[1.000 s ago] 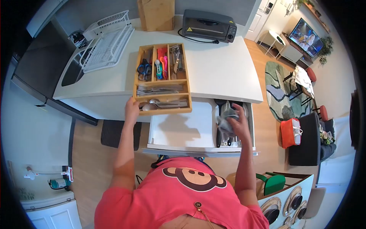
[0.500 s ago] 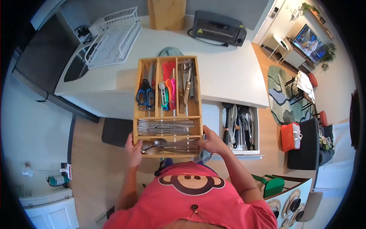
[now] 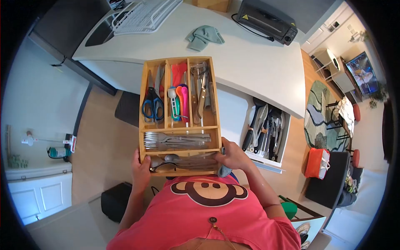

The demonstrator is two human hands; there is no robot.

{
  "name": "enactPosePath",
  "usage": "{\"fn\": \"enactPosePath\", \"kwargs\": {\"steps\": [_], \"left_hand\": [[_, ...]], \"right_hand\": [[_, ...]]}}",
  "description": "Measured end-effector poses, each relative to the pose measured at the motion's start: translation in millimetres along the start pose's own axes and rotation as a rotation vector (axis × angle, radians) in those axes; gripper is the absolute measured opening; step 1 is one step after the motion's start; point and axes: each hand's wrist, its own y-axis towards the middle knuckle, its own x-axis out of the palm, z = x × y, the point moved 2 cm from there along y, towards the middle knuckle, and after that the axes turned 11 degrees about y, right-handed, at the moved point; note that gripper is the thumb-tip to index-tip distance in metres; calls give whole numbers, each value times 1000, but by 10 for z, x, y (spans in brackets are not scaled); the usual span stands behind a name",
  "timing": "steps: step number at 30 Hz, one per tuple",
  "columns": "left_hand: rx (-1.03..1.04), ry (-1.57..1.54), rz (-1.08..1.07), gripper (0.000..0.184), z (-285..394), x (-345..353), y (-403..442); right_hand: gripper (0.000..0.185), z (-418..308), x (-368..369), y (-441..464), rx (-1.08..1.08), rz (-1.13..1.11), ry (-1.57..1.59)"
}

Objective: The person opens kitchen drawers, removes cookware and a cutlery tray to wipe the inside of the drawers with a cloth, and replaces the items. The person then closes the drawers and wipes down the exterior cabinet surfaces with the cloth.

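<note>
A wooden cutlery tray (image 3: pixel 179 129) is held up in front of my torso. My left hand (image 3: pixel 141 168) grips its near left corner. At the near right corner, my right hand (image 3: pixel 233 155) holds the tray, with a grey-blue cloth (image 3: pixel 224 171) hanging beneath that hand. The tray carries blue-handled scissors (image 3: pixel 153 108), colourful spoons (image 3: pixel 183 102), knives (image 3: pixel 203 98), forks (image 3: pixel 177 139) and metal spoons (image 3: pixel 183 162). Behind its right side is an open white drawer (image 3: pixel 231 112) with black-handled utensils (image 3: pixel 250 135). A green cloth (image 3: pixel 205 37) lies crumpled on the countertop (image 3: pixel 258 66).
A toaster oven (image 3: pixel 266 21) and a white dish rack (image 3: pixel 143 17) stand at the back of the counter. To the right are an orange bag (image 3: pixel 316 163), a dark sofa (image 3: pixel 329 179) and a green chair (image 3: pixel 288 208). A black bin-like object (image 3: pixel 116 202) is on the left.
The tray has come off the counter toward my torso. My right hand has moved from over the drawer to the tray's right side. The view has turned, uncovering the green cloth.
</note>
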Motion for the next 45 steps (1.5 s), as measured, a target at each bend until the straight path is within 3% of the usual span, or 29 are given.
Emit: {"fn": "enactPosePath", "kwargs": {"steps": [9,15,19,24,31,36,45], "left_hand": [[-68,53,20,32,41,240,-487],[-107,95,23,30,17,190,-655],[-125,91,-7,28,-24,183,-760],[-72,86,-20,26,-57,374,-770],[45,179,-145,26,-214,736,-243],[74,119,-253,28,-60,986,189],[233,273,-324,29,-68,1250,1057]], "right_hand": [[43,199,-126,-326,-116,-59,-283],[40,268,-147,-446,-237,-127,-231],[41,217,-91,-393,-113,-193,-381],[41,372,-166,-489,-79,-192,-351],[35,653,-387,-538,89,-101,-319],[43,664,-519,-434,29,1,-258],[44,1058,-613,232,46,185,-197]]}}
